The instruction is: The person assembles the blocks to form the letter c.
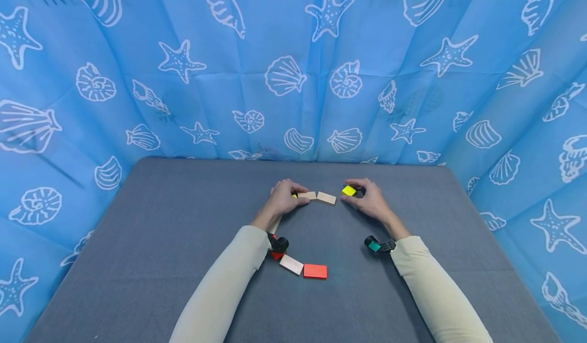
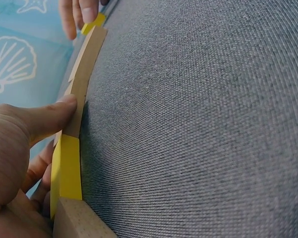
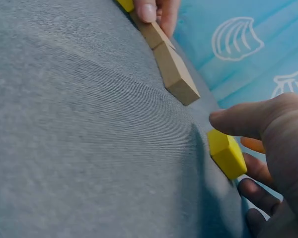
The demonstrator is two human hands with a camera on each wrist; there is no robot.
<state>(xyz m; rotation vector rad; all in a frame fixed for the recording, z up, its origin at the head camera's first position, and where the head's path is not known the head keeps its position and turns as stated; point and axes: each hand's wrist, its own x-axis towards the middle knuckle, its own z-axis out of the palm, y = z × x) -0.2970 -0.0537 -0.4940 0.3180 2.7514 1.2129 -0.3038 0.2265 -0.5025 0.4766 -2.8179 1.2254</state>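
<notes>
Near the far side of the table, my left hand pinches a plain wooden block between thumb and fingers. A second wooden block touches its right end, angled slightly. Beside the left fingers stands a yellow block, mostly hidden in the head view, with another wooden block after it. To the right, across a small gap, my right hand holds another yellow block, its thumb on one side and fingers on the other. This block is low at the table surface.
A pale block and a red block lie nearer, curving on from the left side. Another red block is partly hidden by the left wrist camera. A blue shell-print curtain hangs behind the grey table.
</notes>
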